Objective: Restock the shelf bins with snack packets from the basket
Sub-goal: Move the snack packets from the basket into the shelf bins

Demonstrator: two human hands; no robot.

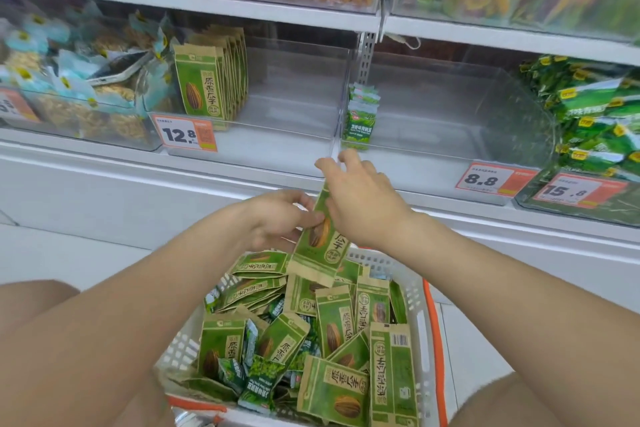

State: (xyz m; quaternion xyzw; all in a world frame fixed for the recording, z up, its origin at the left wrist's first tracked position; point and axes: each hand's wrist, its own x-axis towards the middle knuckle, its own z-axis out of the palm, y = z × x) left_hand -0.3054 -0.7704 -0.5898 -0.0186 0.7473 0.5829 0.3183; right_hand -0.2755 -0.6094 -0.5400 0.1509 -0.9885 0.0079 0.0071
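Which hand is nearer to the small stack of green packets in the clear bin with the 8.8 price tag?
Right. The right hand is just below the small stack of green packets; the left hand is lower and further left.

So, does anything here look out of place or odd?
One thing: a flat white-edged object lies tilted among the pale blue packets in the left bin. It looks unlike the snacks, though what it is I cannot tell.

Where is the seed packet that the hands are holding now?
In the head view, the seed packet is at the centre, held between the left hand and the right hand, above the white basket.
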